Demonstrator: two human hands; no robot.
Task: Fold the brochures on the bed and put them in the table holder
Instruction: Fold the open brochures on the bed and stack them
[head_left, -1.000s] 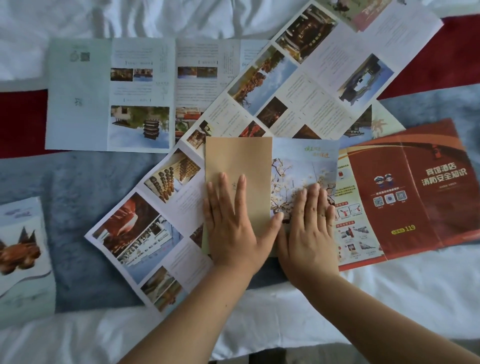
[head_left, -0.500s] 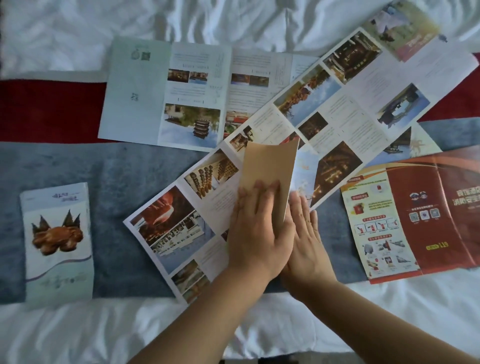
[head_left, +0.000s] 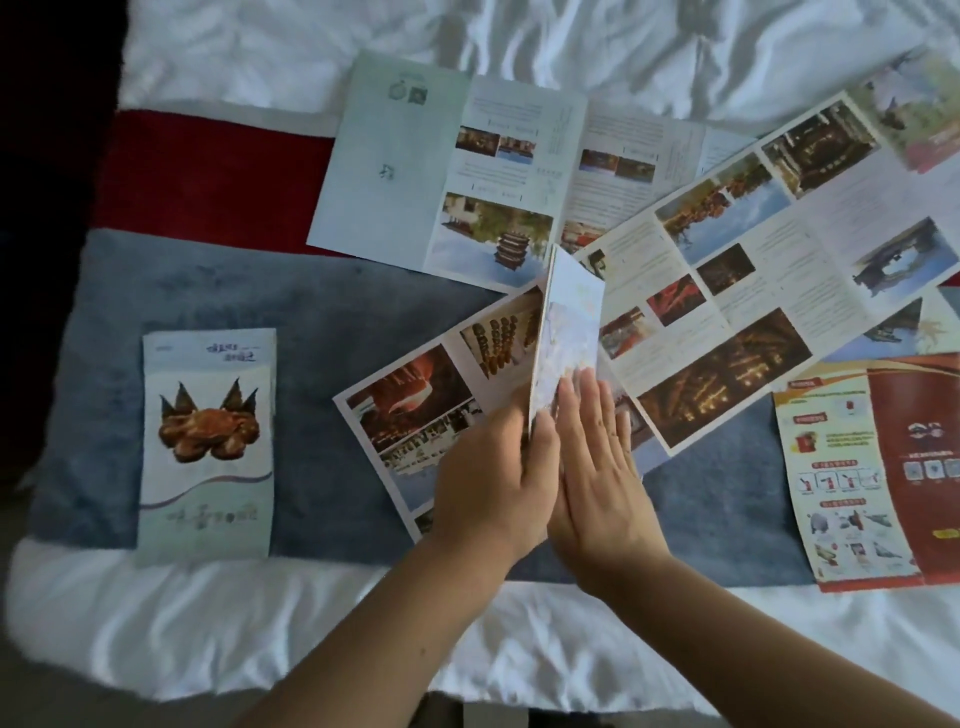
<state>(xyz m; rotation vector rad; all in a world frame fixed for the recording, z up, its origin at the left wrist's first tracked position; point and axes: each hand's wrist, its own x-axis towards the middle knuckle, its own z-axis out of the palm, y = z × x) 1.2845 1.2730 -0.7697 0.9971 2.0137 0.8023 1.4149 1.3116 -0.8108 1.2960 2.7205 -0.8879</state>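
Nearest me, my left grip (head_left: 493, 483) is curled round the lower edge of one narrow folded brochure (head_left: 569, 332), thumb on the near face and fingers behind it, holding it up on edge above the bed (head_left: 260, 623). My right grip (head_left: 597, 467) holds nothing: its fingers are straight and together, laid flat against the right face of that same brochure. Both of them hover over the near end of one long brochure (head_left: 415, 410), which lies unfolded and slantwise, running away to the far right with its photo panels showing. To my left, well apart from it, one crab brochure (head_left: 208, 447) lies already folded, flat on the blue-grey runner (head_left: 260, 291). To my right, one red brochure (head_left: 883, 467) lies unfolded, partly on the runner and partly on the white sheet. Just beyond it a corner of one half-hidden brochure (head_left: 914, 327) pokes out from under the long one; I cannot tell how much of it there is. Farther off, one pale green brochure (head_left: 441, 171) lies unfolded across the red band (head_left: 208, 171) of the runner, its right end tucked beneath the long one. That makes six brochures that I can count: two folded, four spread out. Past them is crumpled white bedding.
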